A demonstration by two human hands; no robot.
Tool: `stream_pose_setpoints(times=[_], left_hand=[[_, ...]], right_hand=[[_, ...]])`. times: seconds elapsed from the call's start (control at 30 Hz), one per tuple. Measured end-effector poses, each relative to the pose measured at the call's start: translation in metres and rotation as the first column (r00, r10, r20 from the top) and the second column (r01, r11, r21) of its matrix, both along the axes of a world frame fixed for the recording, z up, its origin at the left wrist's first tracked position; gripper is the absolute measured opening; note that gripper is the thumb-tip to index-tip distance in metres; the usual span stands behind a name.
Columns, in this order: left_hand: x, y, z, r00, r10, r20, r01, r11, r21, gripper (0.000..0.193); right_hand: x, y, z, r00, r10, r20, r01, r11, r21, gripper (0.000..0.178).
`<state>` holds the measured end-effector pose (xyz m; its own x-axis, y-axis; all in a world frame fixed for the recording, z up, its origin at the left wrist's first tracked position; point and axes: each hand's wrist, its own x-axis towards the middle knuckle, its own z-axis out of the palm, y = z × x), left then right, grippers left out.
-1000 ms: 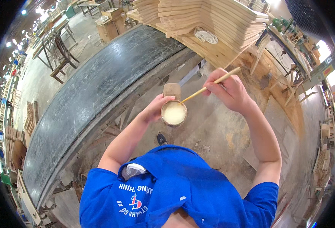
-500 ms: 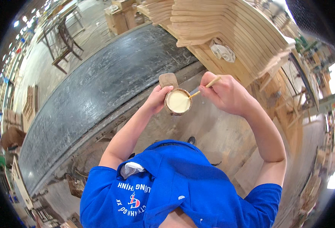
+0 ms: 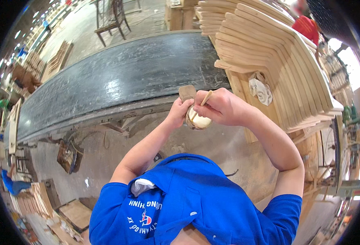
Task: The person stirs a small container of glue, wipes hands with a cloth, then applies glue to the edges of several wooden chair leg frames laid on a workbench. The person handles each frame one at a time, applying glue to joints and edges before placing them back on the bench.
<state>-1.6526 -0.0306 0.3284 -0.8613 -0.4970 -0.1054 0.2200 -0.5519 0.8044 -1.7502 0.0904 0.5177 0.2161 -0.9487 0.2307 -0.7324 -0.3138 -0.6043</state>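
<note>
My left hand [image 3: 179,112] is closed around a small round cup [image 3: 193,127] with a crusted rim. Cream-coloured liquid [image 3: 203,122] fills it. A flat wooden piece with a rounded end [image 3: 187,92] sticks out beyond the cup on its far side, by my left thumb; how it joins the cup is hidden. My right hand [image 3: 223,107] pinches a thin wooden stick [image 3: 207,98] over the cup and covers part of the rim. The stick's lower end reaches down into the liquid.
A long dark bench [image 3: 122,69] runs across in front of me. At right, curved wooden parts [image 3: 270,61] stand stacked on a wooden board, beside a crumpled white cloth [image 3: 260,89]. A chair frame [image 3: 111,20] stands beyond. A person in red [image 3: 306,29] is at upper right, another in blue [image 3: 13,183] far left.
My right hand has moved left over the cup, and the stick now stands steeper. The cup has shifted slightly right and nearer. The view has turned, so the bench lies more level.
</note>
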Motion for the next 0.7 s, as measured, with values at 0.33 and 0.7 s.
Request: stream_pose_setpoints(times=[0.33, 0.7], left_hand=[[0.032, 0.005, 0.006, 0.995, 0.048, 0.088, -0.043, 0.997, -0.060, 0.027], [0.060, -0.025, 0.010, 0.987, -0.126, 0.101, 0.126, 0.992, 0.004, 0.032]], right_hand=[[-0.018, -0.027, -0.001, 0.974, 0.208, 0.087, -0.211, 0.977, 0.026, 0.013], [-0.015, -0.043, 0.025, 0.973, 0.217, -0.080, -0.214, 0.976, 0.048, 0.007]])
